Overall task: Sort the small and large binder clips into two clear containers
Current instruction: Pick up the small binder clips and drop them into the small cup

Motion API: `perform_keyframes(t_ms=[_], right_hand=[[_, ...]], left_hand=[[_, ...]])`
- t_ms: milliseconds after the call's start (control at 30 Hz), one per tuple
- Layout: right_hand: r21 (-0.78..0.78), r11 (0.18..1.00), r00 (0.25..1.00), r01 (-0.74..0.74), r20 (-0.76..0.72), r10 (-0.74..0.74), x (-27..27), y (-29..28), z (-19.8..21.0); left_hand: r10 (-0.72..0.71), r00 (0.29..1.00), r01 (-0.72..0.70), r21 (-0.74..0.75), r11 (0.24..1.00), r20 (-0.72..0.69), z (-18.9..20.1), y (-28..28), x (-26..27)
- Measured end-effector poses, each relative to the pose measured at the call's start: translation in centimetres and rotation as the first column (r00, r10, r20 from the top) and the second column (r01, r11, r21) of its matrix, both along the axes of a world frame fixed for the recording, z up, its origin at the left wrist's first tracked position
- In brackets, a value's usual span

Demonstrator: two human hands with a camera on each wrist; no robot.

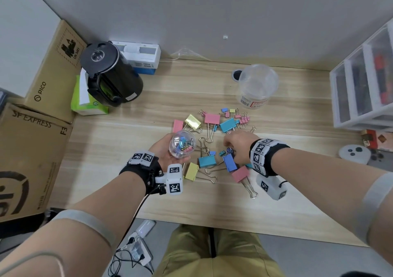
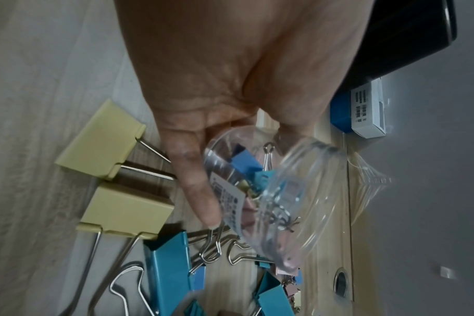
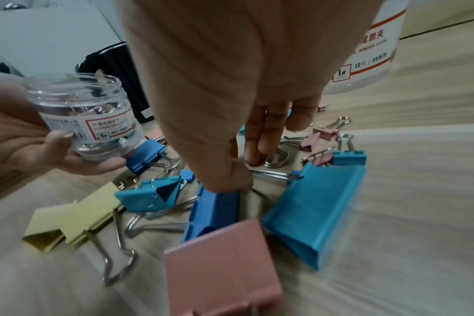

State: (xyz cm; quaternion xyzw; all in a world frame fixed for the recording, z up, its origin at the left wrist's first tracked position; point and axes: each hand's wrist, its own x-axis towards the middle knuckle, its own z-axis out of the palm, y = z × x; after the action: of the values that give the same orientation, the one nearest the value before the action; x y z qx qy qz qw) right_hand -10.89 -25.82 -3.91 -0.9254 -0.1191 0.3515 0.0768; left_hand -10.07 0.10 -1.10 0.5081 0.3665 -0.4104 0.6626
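Your left hand [image 1: 164, 149] grips a small clear jar [image 1: 182, 144] (labelled, holding small coloured clips); your right hand [image 1: 239, 147] reaches down among pastel binder clips [image 1: 228, 125], its grasp unclear.

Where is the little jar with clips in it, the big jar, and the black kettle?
little jar [image 1: 182, 144], head view, its clear side.
big jar [image 1: 258, 85], head view, its cloudy wall.
black kettle [image 1: 119, 78], head view, its body.
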Motion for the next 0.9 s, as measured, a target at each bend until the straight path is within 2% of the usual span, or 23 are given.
perform_keyframes(t_ms=[133, 333, 600, 800, 900], right_hand=[[-0.071, 0.997, 1.0, -0.009, 0.022, 0.01, -0.6, -0.3, -0.4], [-0.015, 0.998, 0.997, 0.065, 0.051, -0.064, -1.2, -1.0, 0.0], [-0.094, 0.995, 0.999, 0.03, 0.015, -0.028, -1.6, -2.6, 0.1], [-0.084, 0.995, 0.989, 0.044, 0.145, -0.032, -1.6, -1.6, 0.0], [-0.014, 0.999, 0.978, 0.043, 0.206, -0.039, -1.4, -0.9, -0.3]], left_hand=[[0.003, 1.0, -0.003, 0.024, 1.0, 0.002, -0.1, -0.3, 0.0], [0.006, 1.0, -0.007, 0.032, 0.999, 0.015, -0.3, -0.6, 0.2], [-0.024, 0.999, 0.023, 0.043, 0.999, 0.042, 0.2, -1.4, 0.6], [-0.042, 0.998, 0.041, 0.028, 0.999, 0.043, 0.0, -1.4, 0.5], [-0.043, 0.998, 0.041, 0.038, 0.998, 0.052, -0.1, -1.1, 0.4]])
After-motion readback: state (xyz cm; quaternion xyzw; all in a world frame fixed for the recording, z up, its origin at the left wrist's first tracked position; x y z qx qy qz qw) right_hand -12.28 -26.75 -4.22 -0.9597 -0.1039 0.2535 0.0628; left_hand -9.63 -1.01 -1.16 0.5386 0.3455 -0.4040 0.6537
